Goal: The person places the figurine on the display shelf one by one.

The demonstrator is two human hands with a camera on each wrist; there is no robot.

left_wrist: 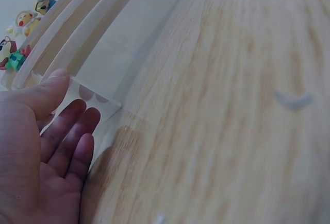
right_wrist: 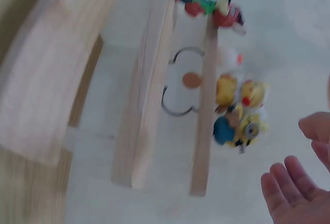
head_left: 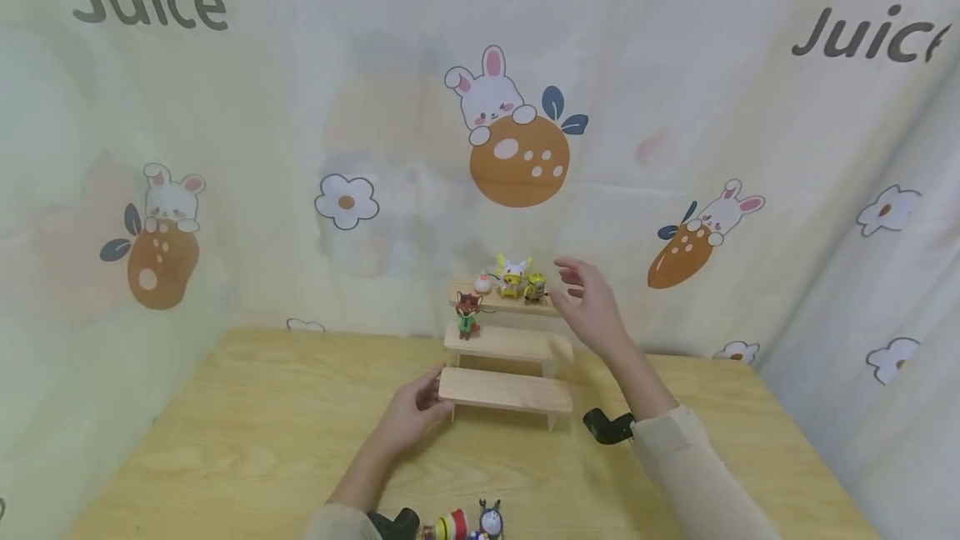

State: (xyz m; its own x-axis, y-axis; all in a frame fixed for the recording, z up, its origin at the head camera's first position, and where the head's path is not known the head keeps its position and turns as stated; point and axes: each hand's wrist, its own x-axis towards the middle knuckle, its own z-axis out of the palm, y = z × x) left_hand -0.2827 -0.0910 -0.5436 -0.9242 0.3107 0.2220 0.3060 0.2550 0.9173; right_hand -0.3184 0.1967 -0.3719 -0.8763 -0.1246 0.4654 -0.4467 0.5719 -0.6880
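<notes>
- A pale wooden table (head_left: pixel 225 440) is backed by a cloth printed with rabbits.
- The three-tier wooden stand (head_left: pixel 504 344), smooth planks, is seen at 12 o'clock.
- Its lowest step is touched by the left hand (head_left: pixel 411 417), fingers straight and together.
- The right hand (head_left: pixel 588 302) is raised at 3 o'clock of the top step, fingers loosely spread, nothing held.
- The glossy yellow figurine (head_left: pixel 535 287) could be toppled by a careless brush.
</notes>
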